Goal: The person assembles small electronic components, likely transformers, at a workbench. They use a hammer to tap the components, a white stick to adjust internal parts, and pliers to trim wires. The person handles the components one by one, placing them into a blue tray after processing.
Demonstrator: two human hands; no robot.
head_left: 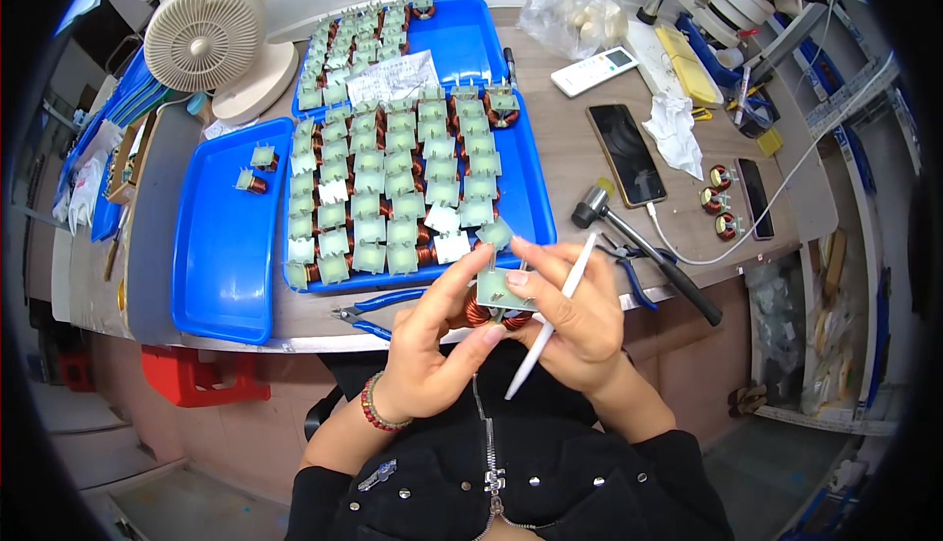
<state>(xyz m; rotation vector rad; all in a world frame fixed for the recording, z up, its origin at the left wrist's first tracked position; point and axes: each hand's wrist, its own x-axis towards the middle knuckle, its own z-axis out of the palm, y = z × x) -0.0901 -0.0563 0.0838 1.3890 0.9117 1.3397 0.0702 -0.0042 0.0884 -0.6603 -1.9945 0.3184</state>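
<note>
My left hand (432,340) and my right hand (575,320) together hold one coil part (499,297): a copper-wound ring on a pale green base with thin pins. It is held above the table's front edge, close to my chest. My right hand also grips a white pen-like stick (550,320) that slants down to the left. A bead bracelet circles my left wrist. Just beyond my hands, a blue tray (526,202) holds several rows of the same coil parts.
A second blue tray (221,256) at the left holds two coil parts; a third tray (462,40) behind carries more parts and a paper slip. Blue-handled pliers (378,307), a black hammer (643,246), two phones, a remote, a white fan (211,35) and a microscope stand around.
</note>
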